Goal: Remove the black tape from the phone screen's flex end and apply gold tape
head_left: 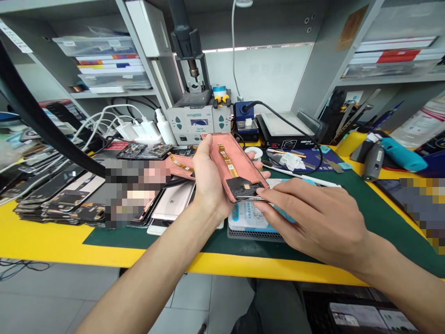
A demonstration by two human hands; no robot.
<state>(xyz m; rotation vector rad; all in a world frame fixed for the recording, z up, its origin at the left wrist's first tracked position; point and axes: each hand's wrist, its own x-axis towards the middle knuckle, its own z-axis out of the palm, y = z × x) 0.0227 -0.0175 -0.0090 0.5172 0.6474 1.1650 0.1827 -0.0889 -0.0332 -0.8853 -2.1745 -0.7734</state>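
Your left grip (210, 181) is closed around the pink panel (239, 157), thumb along one long edge and fingertips showing past the other, so the panel hangs tilted above the tabletop (278, 266). Your right grip (323, 218) is narrow, finger and thumb at the panel's near end, by the black film (239, 186); whether they pinch the film or only the rim, you can't tell from here.

The film could crease or tear if that right pinch pulls sharply or at a steep angle. The gold ribbon (227, 160), running along the panel beside your left thumb, could kink if the thumb slid inward over it. Squeezing harder on the left while pushing at the near end might flex the panel enough to crack it. If your left hold slackened, it would probably drop onto the stand (255, 235) just below your grips. Your left forearm also passes close to the phone (174, 202), and a careless swing could knock it.
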